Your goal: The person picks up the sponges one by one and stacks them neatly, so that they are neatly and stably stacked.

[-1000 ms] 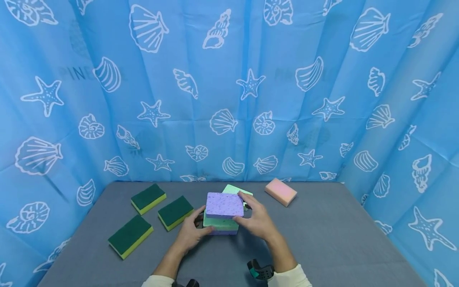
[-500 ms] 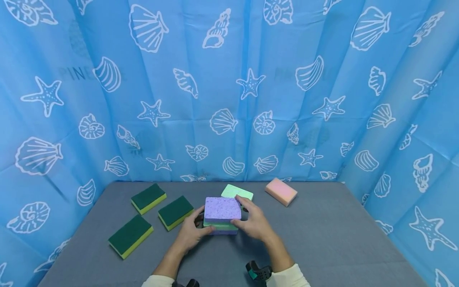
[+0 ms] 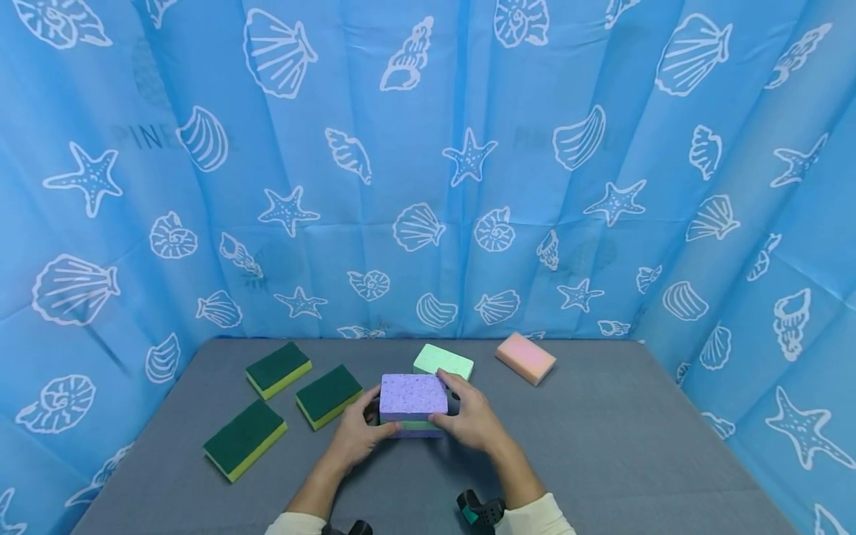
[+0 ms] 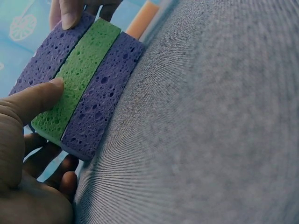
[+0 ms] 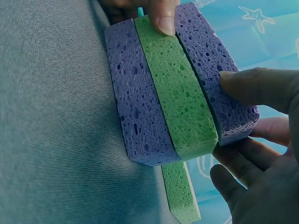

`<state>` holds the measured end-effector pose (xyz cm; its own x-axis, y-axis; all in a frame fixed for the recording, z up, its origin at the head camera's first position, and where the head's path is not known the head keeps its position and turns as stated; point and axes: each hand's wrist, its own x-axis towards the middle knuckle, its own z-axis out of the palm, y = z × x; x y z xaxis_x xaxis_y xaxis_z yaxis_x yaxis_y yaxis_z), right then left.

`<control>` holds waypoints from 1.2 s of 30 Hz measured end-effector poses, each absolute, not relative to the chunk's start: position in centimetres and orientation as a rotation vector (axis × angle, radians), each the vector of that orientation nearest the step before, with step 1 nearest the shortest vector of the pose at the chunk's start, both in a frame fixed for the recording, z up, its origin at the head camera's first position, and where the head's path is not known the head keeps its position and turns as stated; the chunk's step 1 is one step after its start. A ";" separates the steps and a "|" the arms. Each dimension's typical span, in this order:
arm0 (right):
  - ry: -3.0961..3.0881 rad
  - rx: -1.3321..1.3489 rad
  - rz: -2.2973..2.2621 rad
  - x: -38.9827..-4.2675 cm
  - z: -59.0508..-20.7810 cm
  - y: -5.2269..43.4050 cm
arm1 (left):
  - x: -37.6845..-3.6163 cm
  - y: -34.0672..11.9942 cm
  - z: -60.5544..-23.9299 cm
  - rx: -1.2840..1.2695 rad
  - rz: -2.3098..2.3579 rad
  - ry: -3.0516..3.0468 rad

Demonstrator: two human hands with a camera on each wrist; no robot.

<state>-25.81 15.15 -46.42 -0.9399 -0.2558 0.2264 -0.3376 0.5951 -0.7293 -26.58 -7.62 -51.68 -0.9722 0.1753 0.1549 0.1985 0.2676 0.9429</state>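
Three sponges stand stacked at the front middle of the table. A purple sponge (image 5: 135, 93) lies at the bottom, a green sponge (image 5: 180, 93) in the middle and another purple sponge (image 3: 413, 394) on top. From the right, my right hand (image 3: 473, 417) pinches the top purple sponge, thumb on its near side and fingers behind. My left hand (image 3: 354, 437) grips the left end of the stack, its thumb on the green sponge in the left wrist view. In that view the three layers lie against each other, nearly flush.
Behind the stack lies a light green sponge (image 3: 443, 360), with a peach-pink sponge (image 3: 525, 358) farther right. Three dark green and yellow scrub sponges (image 3: 245, 438) lie on the left of the grey table (image 3: 622, 438). A blue shell-print curtain (image 3: 428, 163) hangs around it.
My right hand has lowered the top purple sponge, shifting it slightly left, onto the green one. The left hand has stayed in place at the stack.
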 end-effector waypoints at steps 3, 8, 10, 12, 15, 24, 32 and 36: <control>-2.729 0.495 1.275 -25.8 -46.5 15.1 | -26.6 -7.6 -51.7 -0.372 -1.852 -2.484; -2.740 0.490 1.274 -25.8 -46.5 15.2 | -26.6 -7.6 -51.8 -0.372 -1.846 -2.488; -2.744 0.487 1.273 -25.8 -46.6 15.2 | -26.6 -7.6 -51.8 -0.369 -1.840 -2.493; -2.746 0.488 1.273 -25.8 -46.6 15.2 | -26.6 -7.6 -51.8 -0.366 -1.842 -2.493; -2.753 0.490 1.270 -25.9 -46.7 15.2 | -26.5 -7.6 -51.8 -0.360 -1.847 -2.493; -2.771 0.495 1.266 -25.9 -46.8 15.3 | -26.4 -7.6 -51.6 -0.351 -1.852 -2.494; -2.772 0.517 1.281 -25.9 -46.9 15.4 | -26.4 -7.6 -51.7 -0.350 -1.845 -2.494; -2.763 0.533 1.281 -25.9 -46.9 15.4 | -26.5 -7.6 -51.6 -0.348 -1.848 -2.493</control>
